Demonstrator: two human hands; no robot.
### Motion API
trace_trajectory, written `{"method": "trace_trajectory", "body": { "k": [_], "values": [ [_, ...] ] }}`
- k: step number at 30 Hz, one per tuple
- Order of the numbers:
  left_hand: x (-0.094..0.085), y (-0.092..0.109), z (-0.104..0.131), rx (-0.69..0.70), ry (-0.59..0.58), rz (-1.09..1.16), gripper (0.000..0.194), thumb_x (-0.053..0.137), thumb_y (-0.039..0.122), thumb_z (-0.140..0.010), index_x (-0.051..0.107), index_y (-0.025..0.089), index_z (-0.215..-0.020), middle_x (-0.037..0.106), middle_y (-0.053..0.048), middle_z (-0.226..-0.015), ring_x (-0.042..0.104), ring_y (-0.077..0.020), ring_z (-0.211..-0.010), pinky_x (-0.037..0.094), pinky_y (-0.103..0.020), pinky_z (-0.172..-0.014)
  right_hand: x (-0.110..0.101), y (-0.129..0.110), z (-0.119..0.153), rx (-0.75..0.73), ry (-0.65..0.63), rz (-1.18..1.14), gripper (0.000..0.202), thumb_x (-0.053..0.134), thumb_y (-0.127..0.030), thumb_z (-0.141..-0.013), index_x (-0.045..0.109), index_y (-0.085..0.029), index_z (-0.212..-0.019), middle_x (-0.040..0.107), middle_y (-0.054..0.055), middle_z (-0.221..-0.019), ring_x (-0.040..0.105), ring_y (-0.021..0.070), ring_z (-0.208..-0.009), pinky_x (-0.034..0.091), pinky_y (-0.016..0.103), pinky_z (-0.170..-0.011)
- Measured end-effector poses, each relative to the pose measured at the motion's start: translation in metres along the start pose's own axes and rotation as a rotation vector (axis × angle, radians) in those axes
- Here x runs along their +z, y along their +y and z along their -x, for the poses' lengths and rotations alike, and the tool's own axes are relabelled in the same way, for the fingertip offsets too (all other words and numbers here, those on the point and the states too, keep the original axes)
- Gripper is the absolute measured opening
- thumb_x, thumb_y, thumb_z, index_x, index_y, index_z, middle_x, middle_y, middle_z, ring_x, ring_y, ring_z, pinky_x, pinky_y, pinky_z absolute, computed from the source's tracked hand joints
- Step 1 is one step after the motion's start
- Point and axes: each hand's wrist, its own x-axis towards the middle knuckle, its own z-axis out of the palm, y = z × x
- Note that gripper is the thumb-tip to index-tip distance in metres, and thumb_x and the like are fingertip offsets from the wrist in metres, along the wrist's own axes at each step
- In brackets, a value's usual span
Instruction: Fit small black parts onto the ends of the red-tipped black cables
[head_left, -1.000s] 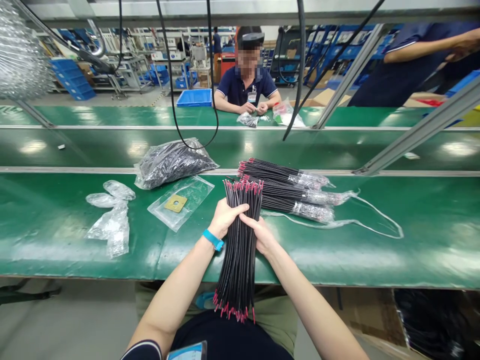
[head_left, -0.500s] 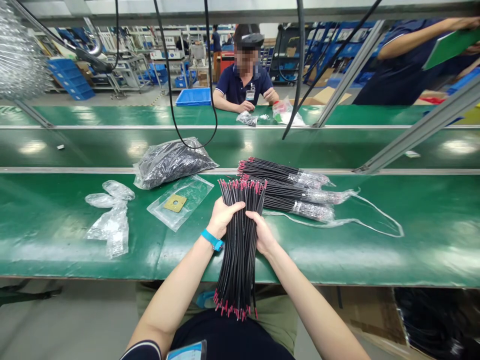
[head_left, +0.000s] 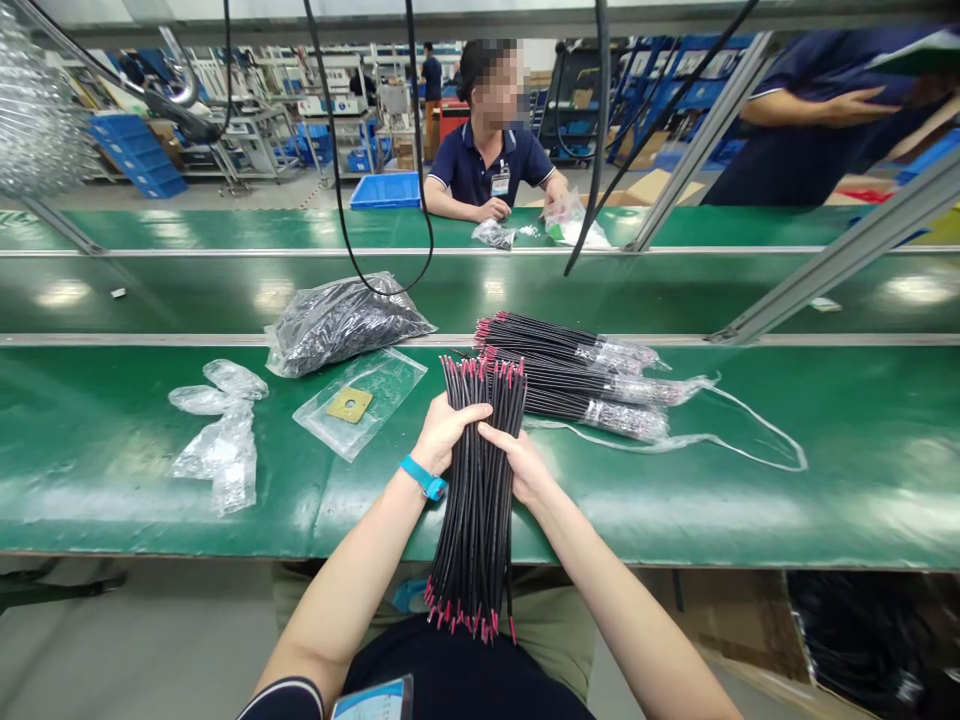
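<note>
A thick bundle of black cables (head_left: 480, 510) with red and bare tips at both ends stands between my hands, its lower end over my lap. My left hand (head_left: 444, 432) wraps its left side, thumb across the front. On the right side my right hand (head_left: 517, 455) grips it, the thumb lying over the cables near the left thumb. The fingers behind the bundle are hidden. More black cable bundles (head_left: 555, 375), their right ends in clear wrap, lie just beyond on the green bench (head_left: 750, 510).
Left of the bundle lie a flat clear bag with a yellow square piece (head_left: 349, 405), a full plastic bag (head_left: 349, 322) and crumpled clear wrap (head_left: 225, 445). A white strap (head_left: 757, 455) loops at right. Black cords (head_left: 340, 150) hang ahead. A person (head_left: 491, 160) sits opposite.
My right thumb has shifted left across the cables, and the bundle's top looks narrower. The person opposite has turned their head and reached to a bag; the standing person's arm has lowered.
</note>
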Motion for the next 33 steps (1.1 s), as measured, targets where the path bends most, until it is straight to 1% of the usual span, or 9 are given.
{"method": "trace_trajectory", "body": {
  "k": [4, 6, 9, 17, 25, 28, 33],
  "values": [
    [0.0004, 0.0, 0.0003, -0.013, 0.008, 0.017, 0.03, 0.082, 0.02, -0.061, 0.073, 0.012, -0.089, 0.074, -0.008, -0.094, 0.068, -0.0185, -0.081, 0.053, -0.032, -0.08, -0.0004, 0.0004, -0.0007, -0.009, 0.0, 0.008, 0.044, 0.086, -0.034, -0.062, 0.072, -0.017, -0.1, 0.075, 0.006, -0.096, 0.071, 0.02, -0.083, 0.057, 0.032, -0.081],
    [0.0004, 0.0008, 0.0004, -0.02, -0.008, 0.042, 0.03, 0.082, 0.02, -0.061, 0.073, 0.012, -0.088, 0.075, -0.009, -0.094, 0.068, -0.0191, -0.083, 0.053, -0.032, -0.082, -0.0004, 0.0003, -0.0007, -0.027, 0.006, 0.008, 0.045, 0.085, -0.034, -0.065, 0.071, -0.019, -0.104, 0.075, 0.004, -0.096, 0.071, 0.02, -0.085, 0.057, 0.032, -0.083],
    [0.0, 0.0014, 0.0, -0.042, -0.027, 0.088, 0.033, 0.084, 0.02, -0.06, 0.074, 0.012, -0.09, 0.075, -0.009, -0.095, 0.069, -0.0197, -0.084, 0.053, -0.034, -0.085, -0.0001, -0.0002, -0.0001, -0.048, 0.013, 0.009, 0.043, 0.083, -0.033, -0.066, 0.071, -0.02, -0.105, 0.075, 0.003, -0.096, 0.071, 0.0192, -0.086, 0.057, 0.032, -0.085],
    [-0.0007, 0.0031, 0.001, -0.083, -0.06, 0.142, 0.042, 0.087, 0.023, -0.058, 0.073, 0.011, -0.095, 0.075, -0.01, -0.098, 0.07, -0.0206, -0.085, 0.052, -0.037, -0.088, -0.0026, -0.0001, 0.0027, -0.051, 0.019, 0.026, 0.043, 0.084, -0.035, -0.065, 0.072, -0.016, -0.102, 0.075, 0.005, -0.095, 0.071, 0.0195, -0.082, 0.057, 0.033, -0.085],
    [-0.0014, 0.0042, 0.0016, -0.112, -0.169, 0.205, 0.04, 0.084, 0.023, -0.064, 0.072, 0.011, -0.1, 0.074, -0.01, -0.104, 0.069, -0.0208, -0.089, 0.051, -0.035, -0.09, -0.0029, -0.0011, 0.0017, -0.057, 0.032, 0.033, 0.046, 0.086, -0.035, -0.062, 0.072, -0.016, -0.102, 0.075, 0.006, -0.095, 0.071, 0.0199, -0.082, 0.056, 0.035, -0.085],
    [-0.0018, 0.0029, 0.0008, -0.109, -0.167, 0.204, 0.04, 0.085, 0.023, -0.065, 0.072, 0.011, -0.101, 0.074, -0.01, -0.104, 0.069, -0.0204, -0.09, 0.051, -0.035, -0.09, -0.0027, -0.0012, 0.0019, -0.065, 0.029, 0.038, 0.046, 0.086, -0.036, -0.062, 0.072, -0.016, -0.101, 0.075, 0.006, -0.097, 0.071, 0.0199, -0.084, 0.055, 0.035, -0.086],
    [-0.0006, 0.0025, 0.0012, -0.065, -0.131, 0.17, 0.037, 0.085, 0.024, -0.064, 0.073, 0.011, -0.096, 0.074, -0.01, -0.101, 0.069, -0.0191, -0.087, 0.052, -0.035, -0.09, -0.0024, -0.0003, 0.0019, -0.064, 0.03, 0.034, 0.047, 0.086, -0.036, -0.061, 0.072, -0.015, -0.101, 0.075, 0.006, -0.095, 0.07, 0.0197, -0.083, 0.055, 0.034, -0.086]
  ]
}}
